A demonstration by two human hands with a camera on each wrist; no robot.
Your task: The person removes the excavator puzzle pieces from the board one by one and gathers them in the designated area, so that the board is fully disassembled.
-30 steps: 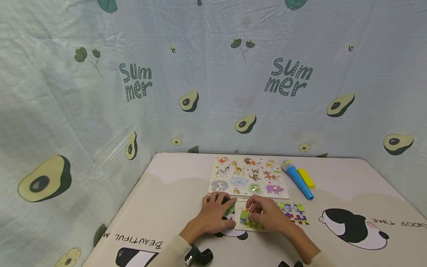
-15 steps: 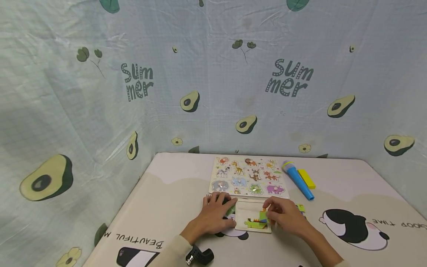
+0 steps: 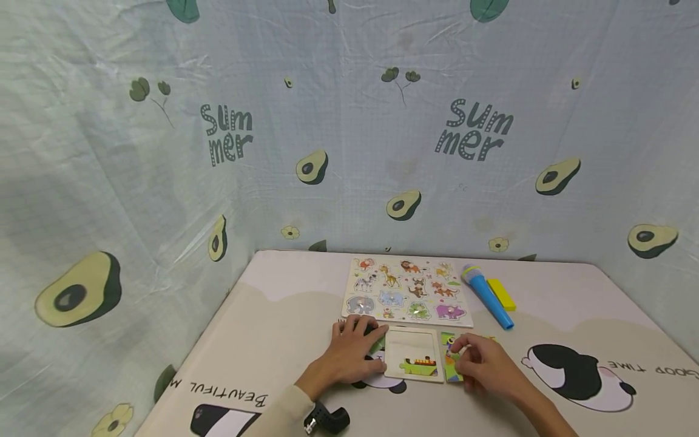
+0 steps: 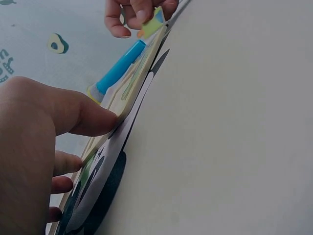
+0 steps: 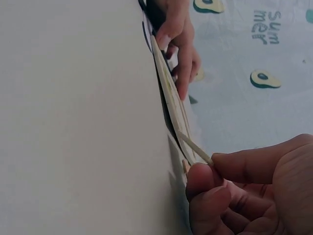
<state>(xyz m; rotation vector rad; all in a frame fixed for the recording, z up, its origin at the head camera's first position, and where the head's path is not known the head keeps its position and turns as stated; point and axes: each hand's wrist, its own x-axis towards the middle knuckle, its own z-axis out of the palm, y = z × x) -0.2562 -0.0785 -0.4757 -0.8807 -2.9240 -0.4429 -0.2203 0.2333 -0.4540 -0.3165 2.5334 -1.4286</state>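
Note:
A square wooden puzzle tray [image 3: 406, 343] lies before me, with green jigsaw pieces [image 3: 419, 368] along its near right part. My left hand [image 3: 352, 349] rests at the tray's left side, fingers spread; in the left wrist view the thumb [image 4: 95, 117] presses its edge. My right hand [image 3: 486, 364] is to the right of the tray. Between thumb and forefinger it pinches a puzzle piece [image 4: 154, 23], green and yellow with a blue patch, seen as a thin edge-on strip [image 5: 195, 147] in the right wrist view. Colourful pieces [image 3: 450, 361] on the table are partly hidden by this hand.
Behind the tray lies a larger animal peg puzzle board [image 3: 406, 288]. A blue toy microphone [image 3: 491, 300] and a yellow block [image 3: 501, 294] are at the back right. Printed cloth covers the table [image 3: 284, 328] and hangs as walls around it.
My right hand has moved from over the tray to its right, taking the pinched puzzle piece along and leaving green pieces in the tray uncovered. The left hand stays in place.

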